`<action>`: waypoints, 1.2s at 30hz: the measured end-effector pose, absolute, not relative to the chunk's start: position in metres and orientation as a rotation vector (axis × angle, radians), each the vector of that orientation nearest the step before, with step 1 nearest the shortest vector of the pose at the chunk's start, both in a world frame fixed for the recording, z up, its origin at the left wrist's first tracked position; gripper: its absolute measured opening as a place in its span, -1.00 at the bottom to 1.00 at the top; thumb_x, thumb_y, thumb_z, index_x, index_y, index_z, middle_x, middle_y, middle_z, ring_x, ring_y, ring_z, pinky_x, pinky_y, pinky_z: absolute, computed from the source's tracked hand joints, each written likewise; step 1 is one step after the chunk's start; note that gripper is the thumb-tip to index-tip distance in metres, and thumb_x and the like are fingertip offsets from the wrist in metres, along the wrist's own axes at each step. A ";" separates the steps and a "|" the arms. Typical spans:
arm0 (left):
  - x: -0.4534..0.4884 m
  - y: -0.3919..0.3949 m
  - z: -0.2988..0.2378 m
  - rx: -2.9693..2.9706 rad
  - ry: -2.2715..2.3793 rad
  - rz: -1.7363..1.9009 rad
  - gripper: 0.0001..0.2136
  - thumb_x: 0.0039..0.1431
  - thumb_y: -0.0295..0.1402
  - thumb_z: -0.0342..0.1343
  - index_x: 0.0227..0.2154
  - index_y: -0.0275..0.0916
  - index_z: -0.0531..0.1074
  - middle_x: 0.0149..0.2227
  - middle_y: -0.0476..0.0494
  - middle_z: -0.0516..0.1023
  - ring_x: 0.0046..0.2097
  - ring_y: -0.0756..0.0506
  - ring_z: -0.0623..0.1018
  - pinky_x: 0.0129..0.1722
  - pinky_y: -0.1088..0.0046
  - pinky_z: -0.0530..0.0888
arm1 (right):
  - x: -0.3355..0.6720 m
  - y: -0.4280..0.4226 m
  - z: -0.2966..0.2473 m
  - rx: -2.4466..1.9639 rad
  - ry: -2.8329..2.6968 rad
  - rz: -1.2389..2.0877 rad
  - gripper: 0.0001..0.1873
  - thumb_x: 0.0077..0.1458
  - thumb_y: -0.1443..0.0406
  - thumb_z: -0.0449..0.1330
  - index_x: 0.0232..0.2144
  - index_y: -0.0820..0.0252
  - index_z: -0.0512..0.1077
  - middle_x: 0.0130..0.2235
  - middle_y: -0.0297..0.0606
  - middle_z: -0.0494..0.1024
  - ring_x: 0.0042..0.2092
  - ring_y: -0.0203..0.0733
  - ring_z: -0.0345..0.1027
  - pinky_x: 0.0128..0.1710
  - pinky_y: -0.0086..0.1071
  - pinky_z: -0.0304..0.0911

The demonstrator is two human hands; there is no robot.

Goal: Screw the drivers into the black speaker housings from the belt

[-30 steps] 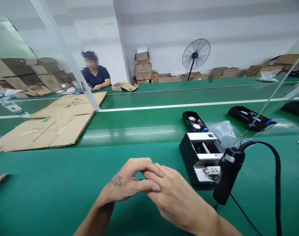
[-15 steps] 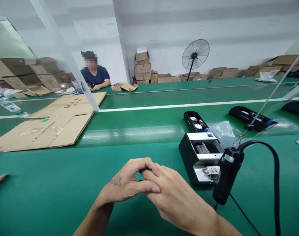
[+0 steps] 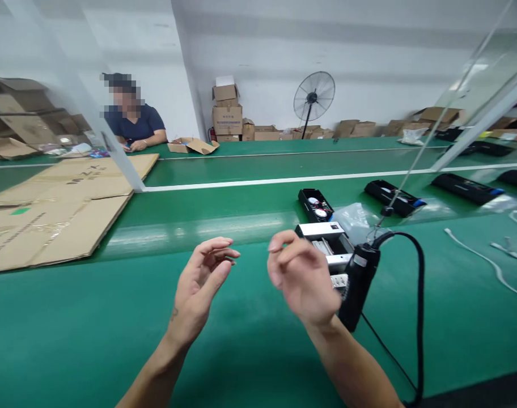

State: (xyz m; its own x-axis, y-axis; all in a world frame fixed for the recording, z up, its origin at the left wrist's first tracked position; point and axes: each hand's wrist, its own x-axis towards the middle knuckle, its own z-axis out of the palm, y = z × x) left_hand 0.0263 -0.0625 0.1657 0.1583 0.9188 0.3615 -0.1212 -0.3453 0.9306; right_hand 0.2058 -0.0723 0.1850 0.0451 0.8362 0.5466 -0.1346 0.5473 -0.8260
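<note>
"What's just changed?"

"The hands have parted. They were clasped together; now the bare left hand (image 3: 194,294) and the bare right hand (image 3: 303,280) are raised over the smooth green bench top (image 3: 250,345) with a gap between them."

"How are the fingers?"

"On the left they lie close together, loosely curled, with the thumb just below, pinching nothing. On the right they're bent and blurred; I can't tell whether the thumb meets them."

"And the black-and-silver box-shaped metal device (image 3: 337,259)?"

"At two o'clock from that gap, upright on the bench and partly hidden behind the right hand. Whether they touch, I can't say."

"What's around it?"

"At its four o'clock hangs a black cylindrical hand tool (image 3: 359,286) with a black cable, overlapping it in view. At twelve, just beyond, sits an open black housing with round white parts (image 3: 316,208); at one, a crumpled clear plastic bag (image 3: 352,220)."

"Anything else new?"

"The view has swung right, bringing more thin white cables (image 3: 488,262) into sight at three o'clock."

"So what does that mean?"

"My judgement: the left hand is free, the right probably too, and the tool is out of both."
</note>
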 end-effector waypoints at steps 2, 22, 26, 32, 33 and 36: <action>0.040 -0.070 0.156 1.489 0.779 1.263 -0.62 0.37 -0.34 0.10 0.22 -0.05 0.31 0.21 -0.16 0.42 0.21 -0.15 0.46 0.19 0.32 0.45 | 0.212 -0.063 0.185 -0.545 -0.861 1.051 -0.65 0.34 0.13 -0.05 -0.43 0.14 0.32 -0.36 -0.32 0.31 -0.60 -0.43 0.02 -0.64 -0.46 0.11; 0.101 -0.135 0.095 2.095 0.556 0.839 -0.36 0.25 -0.59 -0.07 0.36 -0.01 0.07 0.38 -0.20 0.15 0.36 -0.24 0.30 0.28 0.03 0.40 | 0.255 -0.035 0.179 0.428 0.047 1.571 -0.83 0.21 0.32 0.17 -0.41 0.16 0.25 -0.47 -0.53 0.17 -0.64 -0.49 -0.01 -0.67 -0.53 -0.03; 0.095 -0.126 0.099 2.109 0.572 0.929 -0.33 0.26 -0.59 -0.08 0.40 -0.10 -0.02 0.46 -0.23 -0.03 0.44 -0.27 0.11 0.34 -0.01 0.28 | 0.250 -0.035 0.177 0.464 0.086 1.604 -0.81 0.23 0.29 0.16 -0.42 0.17 0.26 -0.47 -0.53 0.16 -0.65 -0.48 -0.02 -0.67 -0.50 -0.03; 0.093 -0.124 0.103 2.183 0.465 0.916 -0.24 0.23 -0.60 -0.06 0.44 -0.20 -0.20 0.50 -0.27 -0.24 0.47 -0.30 -0.03 0.34 0.01 0.27 | 0.248 -0.035 0.173 0.500 0.068 1.661 -0.80 0.24 0.27 0.16 -0.42 0.16 0.26 -0.47 -0.52 0.17 -0.64 -0.46 -0.01 -0.66 -0.50 -0.02; 0.094 -0.125 0.103 2.197 0.457 0.904 -0.23 0.23 -0.60 -0.06 0.44 -0.21 -0.21 0.50 -0.27 -0.25 0.47 -0.30 -0.03 0.34 0.01 0.27 | 0.248 -0.035 0.173 0.507 0.066 1.663 -0.81 0.24 0.27 0.16 -0.41 0.16 0.26 -0.47 -0.52 0.17 -0.64 -0.46 -0.01 -0.66 -0.50 -0.02; 0.095 -0.127 0.106 2.216 0.469 0.884 -0.25 0.23 -0.60 -0.06 0.44 -0.21 -0.18 0.49 -0.28 -0.23 0.47 -0.30 -0.02 0.33 0.01 0.29 | 0.250 -0.036 0.174 0.527 0.073 1.667 -0.81 0.24 0.27 0.16 -0.41 0.15 0.26 -0.47 -0.52 0.18 -0.64 -0.47 -0.01 -0.66 -0.50 -0.02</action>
State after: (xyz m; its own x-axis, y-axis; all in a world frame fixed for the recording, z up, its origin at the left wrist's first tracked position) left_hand 0.0951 -0.1266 0.1062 0.7021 0.5462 0.4569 0.0721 -0.6929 0.7175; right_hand 0.2496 -0.0357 0.1740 -0.0709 0.9522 0.2971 -0.9225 -0.1759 0.3435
